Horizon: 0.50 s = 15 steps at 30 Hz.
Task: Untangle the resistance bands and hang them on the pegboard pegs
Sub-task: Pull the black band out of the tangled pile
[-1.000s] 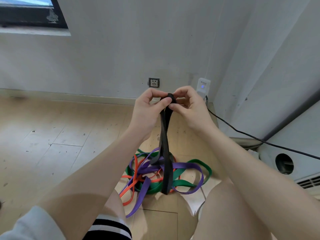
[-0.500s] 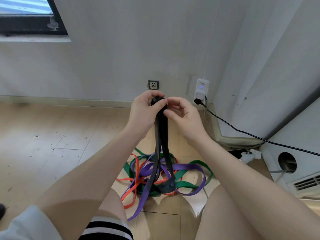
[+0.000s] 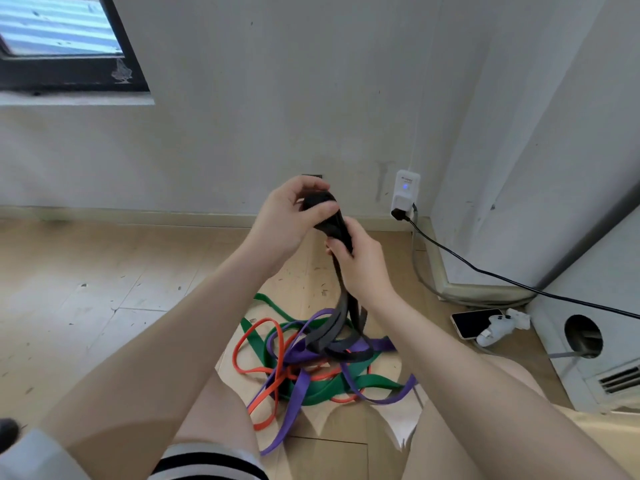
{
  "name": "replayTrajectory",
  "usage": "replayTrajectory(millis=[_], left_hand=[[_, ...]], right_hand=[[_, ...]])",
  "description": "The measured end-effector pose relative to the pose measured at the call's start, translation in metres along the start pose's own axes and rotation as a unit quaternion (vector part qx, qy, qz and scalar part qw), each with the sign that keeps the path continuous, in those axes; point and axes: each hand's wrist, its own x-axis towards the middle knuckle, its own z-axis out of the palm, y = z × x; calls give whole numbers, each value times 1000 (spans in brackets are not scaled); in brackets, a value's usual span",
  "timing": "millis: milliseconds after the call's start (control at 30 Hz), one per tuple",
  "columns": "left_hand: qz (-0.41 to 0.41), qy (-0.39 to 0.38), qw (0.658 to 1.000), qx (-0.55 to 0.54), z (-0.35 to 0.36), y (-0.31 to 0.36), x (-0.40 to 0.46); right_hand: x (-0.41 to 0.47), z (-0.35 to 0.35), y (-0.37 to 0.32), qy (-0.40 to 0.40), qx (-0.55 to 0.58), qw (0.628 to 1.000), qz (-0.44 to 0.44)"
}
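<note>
A black resistance band (image 3: 348,306) hangs from my two hands down to a tangled pile on the wooden floor. My left hand (image 3: 287,220) grips its bunched top end, thumb across it. Just below, my right hand (image 3: 360,265) is curled round the doubled black strands. The pile holds a purple band (image 3: 298,393), a green band (image 3: 367,382) and an orange band (image 3: 263,393), looped through one another. The black band's lower loops lie on top of that pile. No pegboard is in view.
My bare knees frame the pile at the bottom. A phone (image 3: 476,322) and a white controller (image 3: 498,329) lie on the floor to the right. A white plug adapter (image 3: 405,192) with a black cable (image 3: 519,285) sits on the wall. An air-conditioning unit (image 3: 595,341) stands at far right.
My right hand has slid from the band's top down along the black strands. My left hand keeps the top end. The view has shifted left and pulled back slightly.
</note>
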Motion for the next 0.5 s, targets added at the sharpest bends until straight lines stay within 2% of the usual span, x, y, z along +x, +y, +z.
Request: replayTrajectory(millis=[67, 167, 233, 267, 300, 400, 500], left_hand=[[36, -89, 984, 147, -9, 1, -5], [106, -201, 890, 394, -13, 5, -11], [131, -224, 838, 480, -7, 6, -14], [148, -214, 826, 499, -4, 6, -14], [162, -197, 827, 502, -1, 6, -14], [171, -138, 858, 463, 8, 7, -12], [189, -106, 862, 458, 24, 4, -7]], right_hand=[[2, -11, 5, -54, -36, 998, 1], [1, -22, 9, -124, -121, 984, -30], [1, -28, 11, -127, -142, 980, -51], [2, -31, 12, -129, -148, 979, -60], [3, -35, 13, -132, -151, 977, -66], [5, -48, 17, -151, -162, 973, -68], [8, -59, 29, -168, -162, 972, -33]])
